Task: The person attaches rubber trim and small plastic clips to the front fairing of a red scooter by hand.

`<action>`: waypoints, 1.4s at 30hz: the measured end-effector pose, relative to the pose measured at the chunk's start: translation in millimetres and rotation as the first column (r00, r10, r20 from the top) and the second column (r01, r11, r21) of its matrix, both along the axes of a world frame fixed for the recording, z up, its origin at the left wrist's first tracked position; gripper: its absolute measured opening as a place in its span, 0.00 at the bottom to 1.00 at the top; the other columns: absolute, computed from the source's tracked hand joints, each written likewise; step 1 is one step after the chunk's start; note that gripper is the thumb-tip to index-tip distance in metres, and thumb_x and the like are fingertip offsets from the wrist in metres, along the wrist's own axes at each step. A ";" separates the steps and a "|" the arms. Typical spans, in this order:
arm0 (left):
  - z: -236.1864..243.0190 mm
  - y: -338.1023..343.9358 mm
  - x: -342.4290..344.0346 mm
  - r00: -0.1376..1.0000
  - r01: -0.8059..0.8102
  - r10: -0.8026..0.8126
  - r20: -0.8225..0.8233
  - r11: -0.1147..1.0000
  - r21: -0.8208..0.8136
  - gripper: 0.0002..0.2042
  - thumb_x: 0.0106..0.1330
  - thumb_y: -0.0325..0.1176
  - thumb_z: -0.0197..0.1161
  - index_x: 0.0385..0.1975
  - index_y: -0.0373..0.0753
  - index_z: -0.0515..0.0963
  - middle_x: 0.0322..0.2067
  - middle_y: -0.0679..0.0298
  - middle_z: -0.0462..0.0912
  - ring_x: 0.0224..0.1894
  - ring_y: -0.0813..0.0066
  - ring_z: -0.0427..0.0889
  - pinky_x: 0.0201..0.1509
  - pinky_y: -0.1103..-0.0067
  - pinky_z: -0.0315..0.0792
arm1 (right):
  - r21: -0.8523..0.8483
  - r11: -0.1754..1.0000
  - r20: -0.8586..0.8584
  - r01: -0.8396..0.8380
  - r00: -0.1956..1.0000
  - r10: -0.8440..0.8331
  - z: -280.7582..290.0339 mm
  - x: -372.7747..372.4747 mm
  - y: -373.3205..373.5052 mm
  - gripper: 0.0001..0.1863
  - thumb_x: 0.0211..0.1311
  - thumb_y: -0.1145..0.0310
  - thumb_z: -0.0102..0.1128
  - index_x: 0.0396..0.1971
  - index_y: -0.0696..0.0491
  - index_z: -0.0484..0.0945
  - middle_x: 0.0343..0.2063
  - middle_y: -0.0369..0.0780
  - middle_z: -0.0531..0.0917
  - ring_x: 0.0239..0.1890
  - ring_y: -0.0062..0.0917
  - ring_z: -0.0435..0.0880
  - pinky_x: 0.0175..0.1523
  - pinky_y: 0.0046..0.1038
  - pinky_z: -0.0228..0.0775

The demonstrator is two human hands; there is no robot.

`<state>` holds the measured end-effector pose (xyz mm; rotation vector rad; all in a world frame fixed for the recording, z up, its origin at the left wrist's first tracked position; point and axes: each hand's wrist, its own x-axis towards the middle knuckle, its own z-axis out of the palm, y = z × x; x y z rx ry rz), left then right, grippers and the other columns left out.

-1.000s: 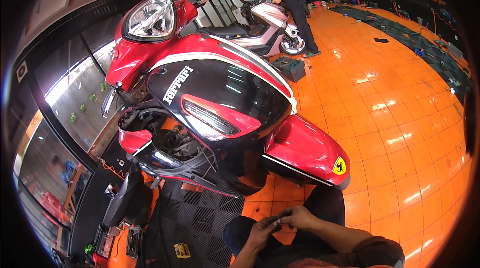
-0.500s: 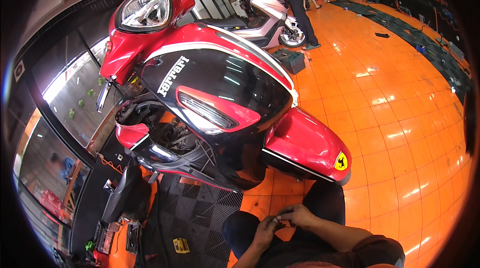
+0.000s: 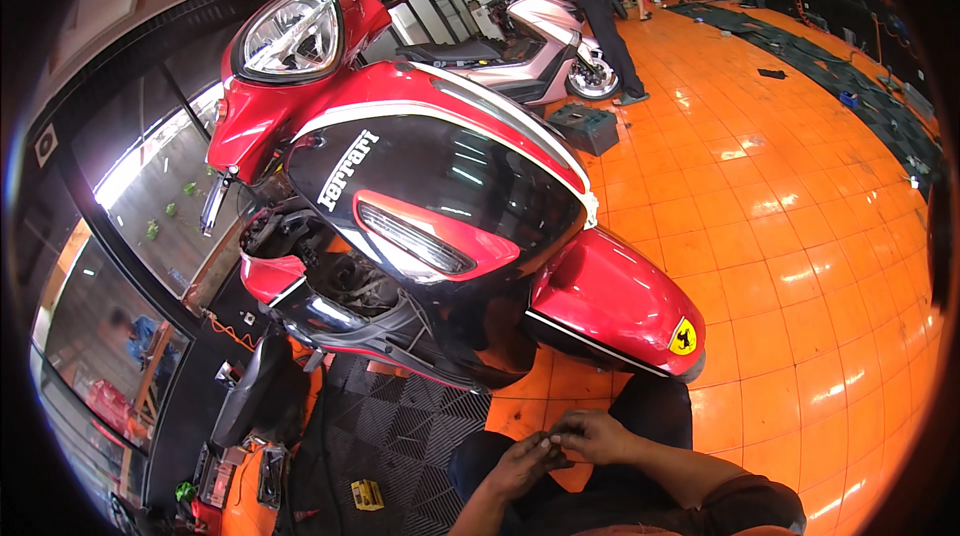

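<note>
My left hand and my right hand meet in front of my lap, between my bent knees. The fingertips of both are pinched together, and whatever lies between them is too small or hidden to make out. Just ahead of them is the front fender of a red and black scooter, glossy red with a yellow shield-shaped badge. The scooter's seat area is uncovered, showing a dark opening with parts inside. Neither hand touches the scooter.
A black seat stands off the scooter at left, near trays of tools. A yellow box lies on the dark floor mat. Behind are a dark toolbox, a pinkish scooter and a standing person.
My view has tilted up slightly, so the scene sits lower. My hands stay together, with the left fingers slightly shifted. A person far back shows more fully.
</note>
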<state>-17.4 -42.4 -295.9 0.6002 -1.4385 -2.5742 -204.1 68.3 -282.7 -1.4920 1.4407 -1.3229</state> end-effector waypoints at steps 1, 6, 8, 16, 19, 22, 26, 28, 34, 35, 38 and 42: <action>2.3 1.2 -3.7 1.000 -0.012 0.012 -0.008 0.999 -0.040 0.15 0.77 0.38 0.49 0.51 0.30 0.69 0.47 0.56 0.76 0.53 0.61 0.78 0.62 0.59 0.71 | -0.046 0.998 -0.087 0.035 0.996 -0.039 4.4 1.5 1.0 0.12 0.65 0.62 0.61 0.40 0.55 0.82 0.36 0.41 0.80 0.38 0.32 0.83 0.42 0.31 0.75; 14.2 3.4 -19.4 0.996 -0.038 0.055 0.077 0.978 -0.204 0.15 0.77 0.38 0.45 0.48 0.30 0.70 0.44 0.56 0.77 0.49 0.65 0.80 0.60 0.65 0.72 | -0.184 0.969 -0.346 0.164 0.912 -0.220 7.6 1.2 7.1 0.11 0.66 0.61 0.57 0.36 0.53 0.78 0.35 0.42 0.76 0.35 0.39 0.82 0.37 0.37 0.76; 22.2 13.5 -23.9 0.987 -0.094 0.123 0.103 0.963 -0.252 0.15 0.78 0.37 0.44 0.46 0.31 0.71 0.43 0.56 0.78 0.47 0.65 0.80 0.57 0.68 0.73 | -0.228 0.961 -0.378 0.158 0.895 -0.236 10.6 -0.5 8.5 0.10 0.66 0.61 0.57 0.35 0.53 0.77 0.35 0.41 0.77 0.33 0.38 0.82 0.34 0.36 0.76; 76.7 9.6 -32.3 0.988 0.002 0.138 0.072 0.450 -0.893 0.06 0.72 0.30 0.53 0.36 0.33 0.72 0.33 0.58 0.79 0.33 0.68 0.80 0.39 0.75 0.73 | -0.413 0.911 -0.425 0.005 0.883 -0.198 59.0 -18.7 15.1 0.07 0.62 0.65 0.60 0.37 0.52 0.77 0.31 0.39 0.76 0.30 0.33 0.81 0.31 0.33 0.76; 117.5 -2.2 -42.1 0.985 -0.174 0.040 -0.170 0.106 -0.979 0.05 0.68 0.28 0.58 0.34 0.34 0.72 0.32 0.56 0.77 0.34 0.62 0.79 0.38 0.73 0.73 | -0.488 0.872 -0.463 -0.024 0.854 -0.235 96.0 -26.9 8.5 0.07 0.61 0.67 0.62 0.37 0.51 0.78 0.30 0.40 0.76 0.29 0.33 0.81 0.29 0.33 0.75; 176.6 -20.2 -69.6 0.931 -0.353 -0.125 -0.342 -0.084 -0.932 0.03 0.64 0.24 0.59 0.34 0.35 0.73 0.31 0.55 0.76 0.34 0.57 0.79 0.37 0.71 0.72 | -0.567 0.824 -0.429 0.017 0.847 -0.313 138.4 -49.3 -7.6 0.09 0.60 0.67 0.62 0.39 0.52 0.77 0.33 0.40 0.77 0.29 0.34 0.81 0.30 0.33 0.75; 262.7 -52.3 -121.3 0.890 -0.455 -0.109 -0.442 -0.249 -0.855 0.04 0.65 0.24 0.59 0.37 0.32 0.74 0.34 0.51 0.75 0.35 0.51 0.78 0.39 0.67 0.73 | -0.680 0.724 -0.341 0.120 0.822 -0.456 229.9 -87.1 -49.3 0.07 0.59 0.70 0.60 0.35 0.55 0.75 0.31 0.44 0.77 0.33 0.41 0.81 0.37 0.36 0.73; 308.1 -71.4 -136.5 0.813 -0.565 -0.127 -0.568 -0.407 -0.718 0.06 0.64 0.25 0.60 0.38 0.31 0.75 0.36 0.49 0.76 0.38 0.49 0.78 0.43 0.65 0.72 | -0.767 0.620 -0.269 0.163 0.796 -0.542 273.4 -106.4 -86.7 0.07 0.59 0.69 0.59 0.33 0.56 0.75 0.30 0.46 0.79 0.33 0.41 0.81 0.37 0.36 0.73; 361.9 -141.2 -161.2 0.653 -0.565 0.001 -0.758 -0.666 -0.487 0.09 0.63 0.29 0.59 0.40 0.32 0.76 0.39 0.49 0.78 0.42 0.48 0.78 0.48 0.61 0.72 | -0.700 0.627 -0.182 0.341 0.764 -0.619 367.6 -185.1 -208.6 0.15 0.60 0.61 0.59 0.38 0.58 0.81 0.34 0.51 0.85 0.39 0.42 0.85 0.47 0.37 0.74; 359.6 -139.9 -164.0 0.655 -0.561 0.028 -0.755 -0.652 -0.511 0.09 0.63 0.29 0.59 0.40 0.33 0.77 0.40 0.50 0.78 0.43 0.48 0.78 0.48 0.61 0.72 | -0.694 0.629 -0.198 0.351 0.746 -0.635 372.8 -194.5 -228.2 0.15 0.60 0.61 0.59 0.38 0.58 0.81 0.34 0.51 0.85 0.40 0.42 0.85 0.48 0.36 0.73; 354.4 -137.5 -168.1 0.613 -0.610 0.074 -0.787 -0.590 -0.530 0.08 0.62 0.28 0.60 0.39 0.33 0.77 0.39 0.52 0.79 0.41 0.50 0.79 0.47 0.64 0.74 | -0.671 0.654 -0.218 0.350 0.750 -0.625 382.2 -206.6 -256.5 0.15 0.60 0.61 0.60 0.39 0.58 0.81 0.35 0.51 0.85 0.41 0.41 0.85 0.49 0.35 0.73; 353.3 -144.4 -162.6 0.526 -0.710 0.044 -0.849 -0.528 -0.467 0.07 0.61 0.26 0.61 0.37 0.33 0.78 0.36 0.52 0.79 0.39 0.51 0.80 0.44 0.66 0.74 | -0.636 0.688 -0.225 0.349 0.769 -0.598 392.8 -202.2 -267.5 0.15 0.61 0.62 0.59 0.39 0.58 0.81 0.34 0.51 0.85 0.42 0.40 0.85 0.50 0.35 0.73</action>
